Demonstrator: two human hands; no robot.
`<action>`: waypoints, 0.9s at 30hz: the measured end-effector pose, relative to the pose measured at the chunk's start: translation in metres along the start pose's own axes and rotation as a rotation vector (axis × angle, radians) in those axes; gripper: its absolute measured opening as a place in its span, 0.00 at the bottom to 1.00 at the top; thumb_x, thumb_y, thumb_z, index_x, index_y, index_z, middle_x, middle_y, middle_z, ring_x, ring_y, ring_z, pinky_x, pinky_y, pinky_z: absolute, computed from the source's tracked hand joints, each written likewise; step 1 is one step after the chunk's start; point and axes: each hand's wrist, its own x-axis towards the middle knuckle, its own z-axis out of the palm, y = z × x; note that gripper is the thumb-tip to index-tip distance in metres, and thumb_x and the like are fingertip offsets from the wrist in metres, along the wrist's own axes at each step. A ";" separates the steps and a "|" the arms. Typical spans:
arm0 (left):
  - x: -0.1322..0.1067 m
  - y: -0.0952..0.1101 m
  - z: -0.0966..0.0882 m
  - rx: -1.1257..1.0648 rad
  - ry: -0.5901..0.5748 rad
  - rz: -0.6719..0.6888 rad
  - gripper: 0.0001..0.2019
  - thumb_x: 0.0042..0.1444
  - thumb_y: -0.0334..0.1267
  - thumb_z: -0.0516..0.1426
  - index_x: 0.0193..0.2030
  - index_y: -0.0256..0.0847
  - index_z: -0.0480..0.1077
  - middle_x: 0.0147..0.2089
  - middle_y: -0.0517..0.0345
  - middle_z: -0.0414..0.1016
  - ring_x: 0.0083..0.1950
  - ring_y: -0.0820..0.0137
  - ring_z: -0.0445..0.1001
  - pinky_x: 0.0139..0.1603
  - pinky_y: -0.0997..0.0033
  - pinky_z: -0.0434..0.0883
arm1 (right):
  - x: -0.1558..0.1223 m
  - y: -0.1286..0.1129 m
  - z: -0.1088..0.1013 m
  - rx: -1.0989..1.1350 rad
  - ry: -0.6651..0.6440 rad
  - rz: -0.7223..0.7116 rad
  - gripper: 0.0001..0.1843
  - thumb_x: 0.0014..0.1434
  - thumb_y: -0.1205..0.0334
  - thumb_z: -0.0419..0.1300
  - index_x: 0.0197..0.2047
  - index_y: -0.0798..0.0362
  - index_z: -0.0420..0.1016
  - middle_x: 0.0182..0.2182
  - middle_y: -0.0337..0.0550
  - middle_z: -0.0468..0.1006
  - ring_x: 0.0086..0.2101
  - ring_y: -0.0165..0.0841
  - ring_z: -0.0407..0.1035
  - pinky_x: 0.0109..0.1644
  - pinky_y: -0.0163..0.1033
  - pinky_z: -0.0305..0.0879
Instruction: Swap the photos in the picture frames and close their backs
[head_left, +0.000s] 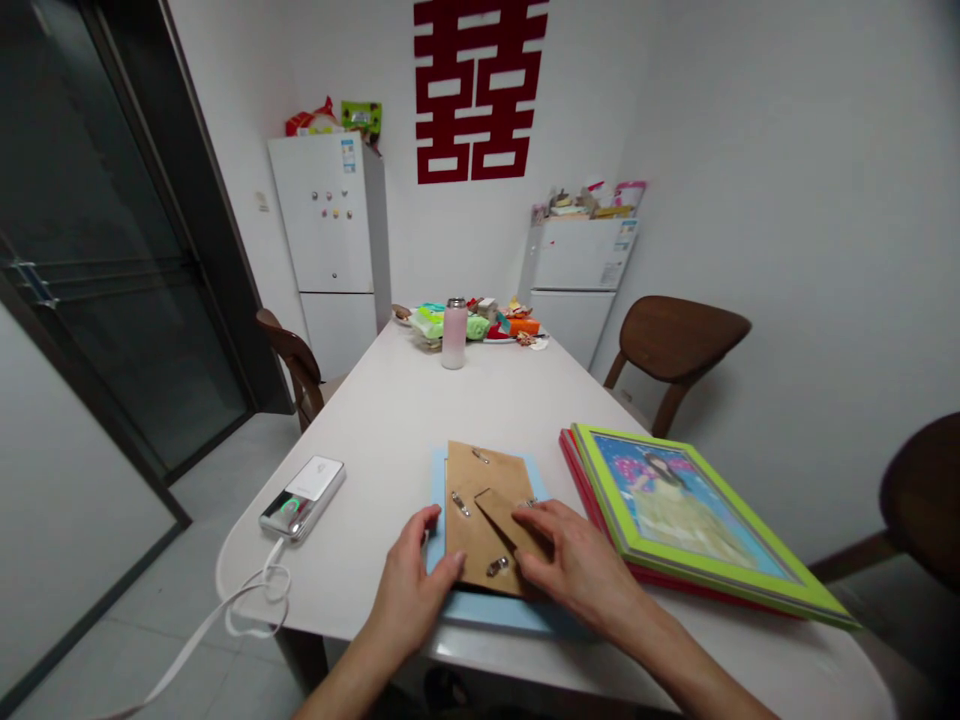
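Observation:
A light-blue picture frame [439, 470] lies face down at the near edge of the table. Its brown backing board [469, 550] sits slightly askew on it, with several small metal clips and a stand flap [499, 510] that is partly raised. My left hand [412, 580] grips the frame's left edge; its thumb rests on the board's lower left edge and its other fingers are at the frame's side. Over the board's right part, my right hand [577, 560] has its thumb and fingers around the stand flap. Its fingertips partly cover a clip.
To the right lie stacked frames, a green-framed picture [690, 500] on top of a red frame [574, 460]. A power bank [304, 497] with a white cable is on the left. Further back stand a pink bottle [454, 335] and a colourful heap [495, 320]. Chairs flank the table.

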 end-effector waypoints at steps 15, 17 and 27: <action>-0.005 -0.010 -0.076 -0.483 0.127 -0.330 0.17 0.45 0.38 0.56 0.42 0.36 0.63 0.34 0.54 0.75 0.34 0.65 0.73 0.34 0.69 0.69 | 0.002 0.047 0.028 -0.318 0.122 0.052 0.23 0.51 0.60 0.49 0.47 0.64 0.65 0.38 0.57 0.71 0.39 0.42 0.65 0.45 0.45 0.58; -0.005 -0.015 -0.081 -0.453 0.132 -0.354 0.16 0.45 0.36 0.56 0.42 0.36 0.63 0.34 0.54 0.75 0.33 0.65 0.74 0.34 0.69 0.69 | 0.002 0.050 0.032 -0.354 0.071 0.095 0.24 0.52 0.61 0.48 0.50 0.64 0.62 0.36 0.56 0.72 0.38 0.42 0.66 0.43 0.45 0.59; -0.002 -0.029 -0.087 -0.112 0.268 -0.343 0.21 0.47 0.30 0.51 0.51 0.35 0.57 0.31 0.56 0.73 0.33 0.66 0.72 0.35 0.68 0.67 | 0.011 0.040 0.015 -0.013 0.106 0.287 0.30 0.47 0.65 0.48 0.54 0.67 0.53 0.36 0.56 0.71 0.34 0.39 0.68 0.38 0.41 0.62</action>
